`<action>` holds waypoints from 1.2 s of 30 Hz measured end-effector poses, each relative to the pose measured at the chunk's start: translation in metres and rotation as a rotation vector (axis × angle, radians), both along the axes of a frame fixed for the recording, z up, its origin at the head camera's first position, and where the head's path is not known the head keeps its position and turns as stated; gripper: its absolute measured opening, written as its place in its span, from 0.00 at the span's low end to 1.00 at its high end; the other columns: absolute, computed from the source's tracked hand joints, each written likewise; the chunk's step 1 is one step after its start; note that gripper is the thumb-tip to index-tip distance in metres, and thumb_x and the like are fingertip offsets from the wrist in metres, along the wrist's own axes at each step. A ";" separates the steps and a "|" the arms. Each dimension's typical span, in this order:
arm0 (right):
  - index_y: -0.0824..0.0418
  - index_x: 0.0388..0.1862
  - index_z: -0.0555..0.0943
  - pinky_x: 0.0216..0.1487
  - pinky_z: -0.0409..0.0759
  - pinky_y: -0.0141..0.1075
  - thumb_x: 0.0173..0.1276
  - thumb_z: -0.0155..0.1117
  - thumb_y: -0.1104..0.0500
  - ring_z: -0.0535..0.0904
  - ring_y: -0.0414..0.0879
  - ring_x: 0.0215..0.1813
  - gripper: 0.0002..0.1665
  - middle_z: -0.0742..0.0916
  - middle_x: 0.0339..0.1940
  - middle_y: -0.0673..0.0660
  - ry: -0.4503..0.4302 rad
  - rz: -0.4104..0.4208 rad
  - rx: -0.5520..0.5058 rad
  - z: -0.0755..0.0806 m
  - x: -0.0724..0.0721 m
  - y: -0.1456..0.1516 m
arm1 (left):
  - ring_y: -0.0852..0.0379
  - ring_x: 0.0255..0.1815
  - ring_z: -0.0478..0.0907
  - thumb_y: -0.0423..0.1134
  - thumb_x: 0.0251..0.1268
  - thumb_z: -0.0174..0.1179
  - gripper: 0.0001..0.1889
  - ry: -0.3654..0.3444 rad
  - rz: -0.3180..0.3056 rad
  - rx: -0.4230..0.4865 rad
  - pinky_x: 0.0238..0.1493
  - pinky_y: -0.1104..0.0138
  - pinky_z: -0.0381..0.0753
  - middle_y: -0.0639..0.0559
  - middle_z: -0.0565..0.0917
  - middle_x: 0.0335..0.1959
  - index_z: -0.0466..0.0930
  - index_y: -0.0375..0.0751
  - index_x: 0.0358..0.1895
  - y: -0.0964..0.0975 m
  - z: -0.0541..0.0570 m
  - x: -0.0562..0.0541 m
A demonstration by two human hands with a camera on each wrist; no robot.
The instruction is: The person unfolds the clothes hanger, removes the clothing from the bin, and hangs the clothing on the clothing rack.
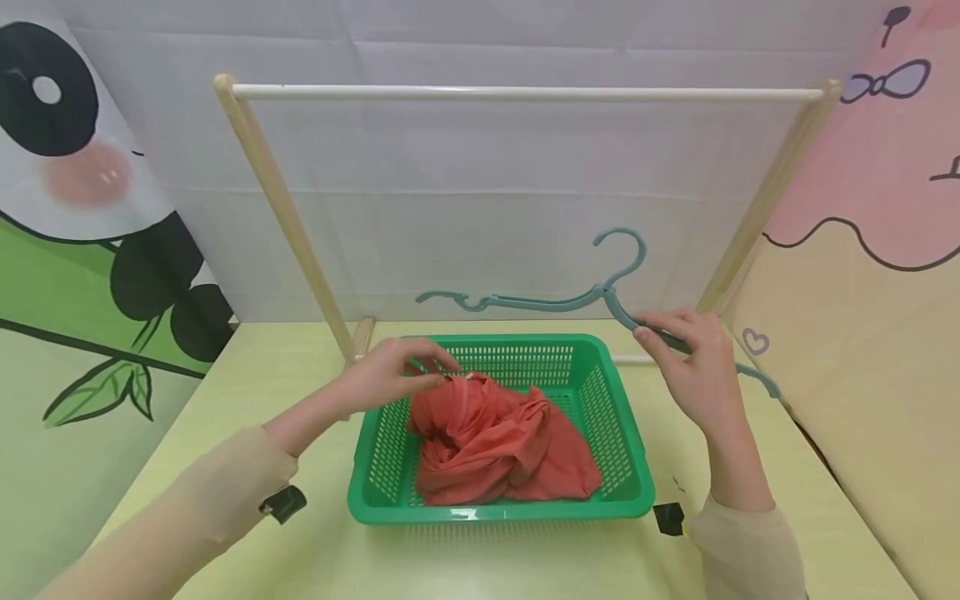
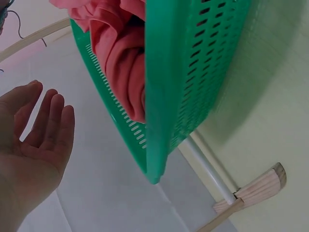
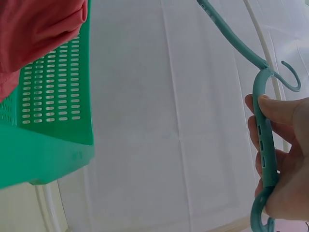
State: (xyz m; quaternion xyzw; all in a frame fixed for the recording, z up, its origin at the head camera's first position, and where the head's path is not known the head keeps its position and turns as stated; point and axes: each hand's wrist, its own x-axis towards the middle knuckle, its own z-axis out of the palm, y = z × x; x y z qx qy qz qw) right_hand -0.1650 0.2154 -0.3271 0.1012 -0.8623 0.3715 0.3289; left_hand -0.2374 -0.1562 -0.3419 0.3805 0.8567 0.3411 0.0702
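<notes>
My right hand [image 1: 697,367] grips one arm of a blue-green plastic clothes hanger [image 1: 543,303], its thumb along the arm. The hanger is up in the air to the right of and behind the basket, hook on top. In the right wrist view the fingers [image 3: 263,152] wrap behind the slotted hanger arm. A crumpled red garment [image 1: 517,450] lies in a green plastic basket [image 1: 641,475]. Above the basket's back left corner is my left hand [image 1: 390,372], fingers loosely bent. The left wrist view shows that hand [image 2: 41,140] holding nothing, apart from the garment.
Behind the basket stands a rack with a white top rail [image 1: 525,92] and wooden posts [image 1: 281,208]. Its wooden foot [image 2: 256,188] rests on the pale yellow table [image 1: 300,550]. White cloth hangs at the back, with painted panels at both sides.
</notes>
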 end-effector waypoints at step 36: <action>0.64 0.44 0.88 0.50 0.58 0.35 0.64 0.69 0.64 0.66 0.29 0.46 0.10 0.77 0.37 0.22 0.026 0.032 -0.088 0.015 -0.033 -0.005 | 0.47 0.58 0.81 0.33 0.71 0.57 0.14 -0.120 -0.043 -0.224 0.57 0.54 0.81 0.43 0.85 0.56 0.83 0.40 0.56 0.011 -0.055 -0.079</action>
